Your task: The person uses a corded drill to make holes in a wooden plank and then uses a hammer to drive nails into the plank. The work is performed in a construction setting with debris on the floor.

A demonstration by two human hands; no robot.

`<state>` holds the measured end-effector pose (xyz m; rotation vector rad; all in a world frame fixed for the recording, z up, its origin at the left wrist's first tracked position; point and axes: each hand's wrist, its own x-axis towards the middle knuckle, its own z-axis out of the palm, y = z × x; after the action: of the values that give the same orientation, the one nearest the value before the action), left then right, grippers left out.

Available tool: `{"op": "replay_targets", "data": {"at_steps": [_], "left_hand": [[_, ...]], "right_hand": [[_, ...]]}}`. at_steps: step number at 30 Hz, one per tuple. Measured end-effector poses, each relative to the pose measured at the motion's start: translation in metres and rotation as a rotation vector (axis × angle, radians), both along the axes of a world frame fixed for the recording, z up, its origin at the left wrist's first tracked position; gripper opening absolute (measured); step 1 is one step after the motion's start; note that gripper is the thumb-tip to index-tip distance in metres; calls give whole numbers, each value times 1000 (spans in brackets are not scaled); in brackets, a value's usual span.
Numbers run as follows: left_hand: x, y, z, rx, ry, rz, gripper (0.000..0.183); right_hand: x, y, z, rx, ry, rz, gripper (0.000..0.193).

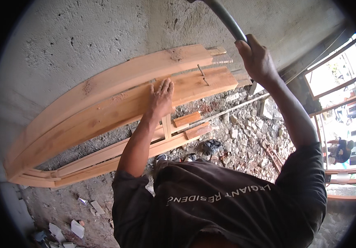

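My right hand point(257, 58) is raised above the wood and closed round the handle of a hammer point(226, 18); the hammer's head is mostly cut off by the upper edge of the view. My left hand point(161, 97) lies flat, fingers stretched, on a thick wooden beam point(124, 105). A nail point(201, 69) sticks up at a slant near the beam's right end, with a second thin nail-like piece close by. Behind the beam, another pale wooden beam point(145, 65) runs along the wall. Both belong to a long frame whose thinner rails point(99, 163) lie nearer to me.
A rough grey wall point(83, 33) rises behind the frame. Stone rubble point(244, 128) covers the ground, with a dark plastic bag point(211, 146) near my feet. Short wood blocks point(187, 119) rest by the rails. At right, a person point(343, 151) is outside beyond a barred opening.
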<state>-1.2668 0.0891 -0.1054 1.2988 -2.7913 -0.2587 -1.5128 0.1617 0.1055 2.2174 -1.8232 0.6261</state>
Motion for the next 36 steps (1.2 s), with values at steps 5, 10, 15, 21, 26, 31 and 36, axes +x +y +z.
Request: {"op": "replay_targets", "data": {"at_steps": [5, 10, 15, 21, 26, 31, 36], "left_hand": [[3, -1, -7, 0, -9, -17, 100], [5, -4, -6, -7, -17, 13, 99], [-2, -1, 4, 6, -18, -9, 98], [2, -4, 2, -40, -30, 0, 99], [-5, -6, 24, 114, 85, -21, 103], [-35, -36, 36, 274, 629, -65, 113], [-87, -39, 61, 58, 385, -236, 106]], "right_hand": [[-40, -6, -40, 641, 361, -174, 43], [-3, -11, 0, 191, 230, -5, 42], [-33, -8, -40, 198, 205, -61, 44], [-66, 23, -64, 473, 96, -190, 47], [-103, 134, -141, 279, -375, -338, 43], [-89, 245, -264, 517, -793, -667, 48], [-53, 357, -364, 663, -876, -832, 58]]}}
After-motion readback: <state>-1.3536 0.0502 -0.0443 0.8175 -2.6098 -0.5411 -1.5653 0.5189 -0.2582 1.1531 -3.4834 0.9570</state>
